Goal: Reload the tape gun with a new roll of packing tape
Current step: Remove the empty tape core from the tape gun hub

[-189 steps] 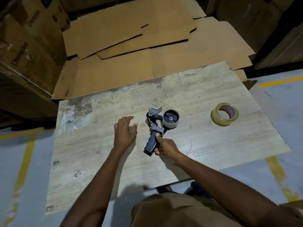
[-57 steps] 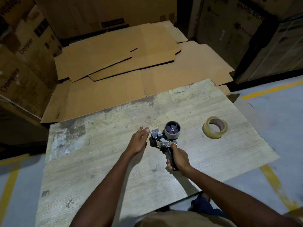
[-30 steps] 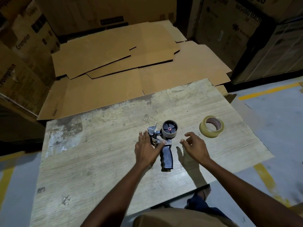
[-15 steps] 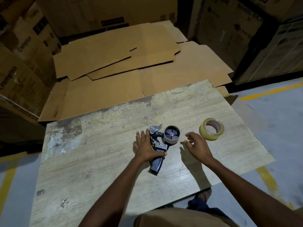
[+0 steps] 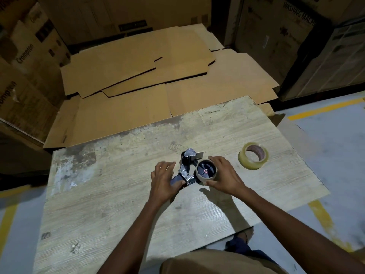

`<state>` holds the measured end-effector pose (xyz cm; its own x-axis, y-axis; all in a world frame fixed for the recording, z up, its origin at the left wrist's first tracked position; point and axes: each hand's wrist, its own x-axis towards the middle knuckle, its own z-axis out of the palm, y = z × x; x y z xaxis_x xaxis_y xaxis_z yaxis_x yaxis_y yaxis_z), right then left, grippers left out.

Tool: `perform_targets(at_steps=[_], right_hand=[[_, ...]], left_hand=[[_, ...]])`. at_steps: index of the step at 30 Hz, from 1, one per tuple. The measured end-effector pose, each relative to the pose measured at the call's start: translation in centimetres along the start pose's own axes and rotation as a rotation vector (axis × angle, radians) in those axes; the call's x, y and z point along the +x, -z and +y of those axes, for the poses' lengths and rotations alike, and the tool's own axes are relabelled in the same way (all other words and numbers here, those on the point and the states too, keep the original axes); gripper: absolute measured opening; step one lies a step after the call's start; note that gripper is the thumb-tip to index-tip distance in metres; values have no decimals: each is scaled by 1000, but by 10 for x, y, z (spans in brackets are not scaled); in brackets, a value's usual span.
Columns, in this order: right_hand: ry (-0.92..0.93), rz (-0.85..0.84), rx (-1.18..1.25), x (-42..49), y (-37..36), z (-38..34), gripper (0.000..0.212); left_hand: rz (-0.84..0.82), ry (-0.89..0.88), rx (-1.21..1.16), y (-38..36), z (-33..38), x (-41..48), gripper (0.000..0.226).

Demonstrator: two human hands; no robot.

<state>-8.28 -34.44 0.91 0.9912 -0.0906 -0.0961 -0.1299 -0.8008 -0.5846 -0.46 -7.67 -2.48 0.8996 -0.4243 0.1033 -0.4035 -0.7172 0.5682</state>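
The tape gun (image 5: 187, 168) lies on its side in the middle of the worn table (image 5: 118, 194). Its dark handle points left and sits under my left hand (image 5: 164, 180), which presses down on it. On the gun's black spool sits a used brown tape core (image 5: 205, 173). My right hand (image 5: 225, 177) curls around that core, fingers on its far side and thumb on its near side. The metal blade end points away from me. A full roll of clear packing tape (image 5: 253, 158) lies flat on the table to the right, apart from both hands.
Flattened cardboard sheets (image 5: 158, 76) cover the floor beyond the table's far edge. Stacked cartons (image 5: 25, 66) stand at the left and back right. Grey floor with yellow lines (image 5: 324, 216) runs along the table's right and left sides.
The gun's handle has swung to the left under my left hand. My right hand has moved left from open air onto the core on the spool.
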Motion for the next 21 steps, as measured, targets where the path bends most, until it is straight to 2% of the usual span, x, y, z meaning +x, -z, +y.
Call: perform_targets(at_steps=[3,7,10,12,14,21], right_hand=[[-23,-92,-77,10,-2,-7,111],[-55,-107,-75,10,-5,-9,104],[-65,-60,-34,2,-7,-10,95],[-61,-18,-17,-4,-10,-11,87],[-67,6,4,-11,-14,-12,82],[-80,6,70,-23,-18,-8,86]], left_hand=[[33,134,-65,-4,2,-9,57],[132,296,-209,-2,8,-13,41],[195,394,-266,-4,20,-11,57],[187,476,-186,-10,27,-4,57],[138,552,-81,-16,37,6,70],[16,627,130,-28,58,35,84]])
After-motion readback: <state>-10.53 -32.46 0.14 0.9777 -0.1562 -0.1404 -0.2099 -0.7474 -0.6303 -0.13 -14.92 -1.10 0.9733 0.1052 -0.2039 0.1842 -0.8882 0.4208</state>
